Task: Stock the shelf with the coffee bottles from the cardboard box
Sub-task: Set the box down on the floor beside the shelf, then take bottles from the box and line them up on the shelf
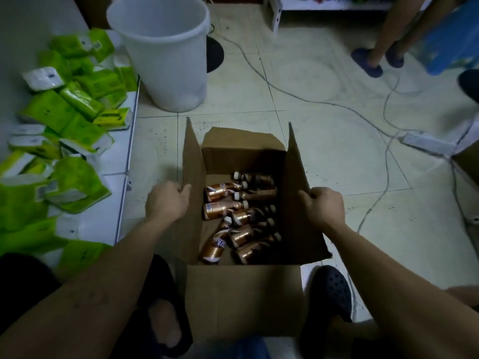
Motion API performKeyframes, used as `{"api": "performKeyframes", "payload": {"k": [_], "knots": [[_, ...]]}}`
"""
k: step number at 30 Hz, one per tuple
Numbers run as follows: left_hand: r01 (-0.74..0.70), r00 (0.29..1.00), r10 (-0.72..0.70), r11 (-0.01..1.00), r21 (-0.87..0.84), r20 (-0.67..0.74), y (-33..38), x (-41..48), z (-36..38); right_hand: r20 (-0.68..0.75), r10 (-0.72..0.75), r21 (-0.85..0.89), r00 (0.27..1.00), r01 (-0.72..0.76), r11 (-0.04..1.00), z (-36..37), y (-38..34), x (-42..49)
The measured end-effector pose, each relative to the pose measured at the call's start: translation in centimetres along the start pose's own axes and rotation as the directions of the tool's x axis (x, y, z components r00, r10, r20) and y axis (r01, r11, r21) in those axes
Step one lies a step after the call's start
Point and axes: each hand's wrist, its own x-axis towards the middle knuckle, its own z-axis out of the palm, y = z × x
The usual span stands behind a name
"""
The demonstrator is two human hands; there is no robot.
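Left hand, right hand, fingers gripping flaps of cardboard box; copper, white-capped coffee bottles flat inside.

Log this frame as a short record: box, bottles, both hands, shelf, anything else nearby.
cardboard box: open, on the floor
coffee bottles: several, lying inside the box
left hand: grips the box's left flap
right hand: grips the box's right flap
shelf: at left, holds green packs
bucket: white, upright, beyond the shelf
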Motion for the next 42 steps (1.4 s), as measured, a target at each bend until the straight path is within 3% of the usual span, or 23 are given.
{"api": "performKeyframes", "payload": {"k": [5, 7, 11, 13, 14, 16, 17, 19, 21, 26, 30, 37, 40, 42], "knots": [[-0.016, 0.981, -0.015, 0.988, 0.156, 0.194, -5.5, 7.0, -2.5, 0.053, 0.059, -0.102, 0.997, -0.054, 0.993, -1.9, 2.1, 4.5], [0.09, 0.967, -0.124, 0.983, 0.161, 0.221, -7.3, 8.7, -1.8, 0.059, 0.148, -0.228, 0.987, -0.131, 0.965, -2.2, 4.2, 5.8], [0.269, 0.943, -0.286, 0.956, 0.115, 0.173, -8.8, 9.9, 1.3, -0.105, 0.318, -0.361, 0.942, -0.333, 0.871, -0.3, 6.8, 7.2], [0.266, 0.945, -0.28, 0.959, 0.102, 0.168, -8.2, 8.6, 3.3, -0.042, 0.27, -0.558, 0.962, -0.246, 0.792, 1.9, 7.0, 6.6], [0.198, 0.955, -0.216, 0.975, 0.104, 0.202, -7.4, 7.6, 4.6, 0.084, 0.24, -0.623, 0.967, -0.137, 0.77, 3.3, 6.7, 6.1], [0.16, 0.944, -0.148, 0.987, -0.016, 0.295, -5.4, 5.7, 7.7, 0.342, 0.219, -0.456, 0.914, -0.043, 0.889, 6.7, 5.8, 4.9], [0.213, 0.924, -0.163, 0.971, -0.111, 0.345, -4.4, 4.5, 9.0, 0.402, 0.248, -0.314, 0.881, -0.122, 0.942, 8.3, 5.1, 4.0], [0.345, 0.881, -0.22, 0.905, -0.25, 0.419, -2.7, 3.0, 10.7, 0.347, 0.332, -0.12, 0.877, -0.31, 0.943, 10.8, 3.3, 2.5], [0.388, 0.858, -0.235, 0.879, -0.277, 0.457, -2.5, 2.6, 11.4, 0.269, 0.394, -0.091, 0.879, -0.384, 0.919, 12.1, 2.1, 1.3], [0.22, 0.869, -0.032, 0.92, -0.326, 0.494, -4.3, 3.4, 11.3, 0.266, 0.383, 0.004, 0.885, -0.398, 0.917, 12.8, 2.5, 0.8], [0.201, 0.866, 0.027, 0.895, -0.398, 0.499, -4.0, 3.6, 10.8, 0.342, 0.328, 0.025, 0.881, -0.357, 0.934, 11.9, 2.6, 2.5], [0.257, 0.897, -0.052, 0.869, -0.423, 0.439, -2.1, 7.3, 11.2, 0.331, 0.296, 0.008, 0.896, -0.316, 0.949, 11.6, 0.9, 7.4], [0.318, 0.904, -0.161, 0.873, -0.37, 0.395, -0.5, 8.6, 11.6, 0.316, 0.342, -0.066, 0.885, -0.339, 0.938, 11.9, -0.3, 8.9], [0.236, 0.955, -0.186, 0.949, -0.209, 0.233, 0.7, 8.0, 11.5, 0.281, 0.338, -0.27, 0.898, -0.264, 0.926, 12.2, -0.9, 9.0]]}}
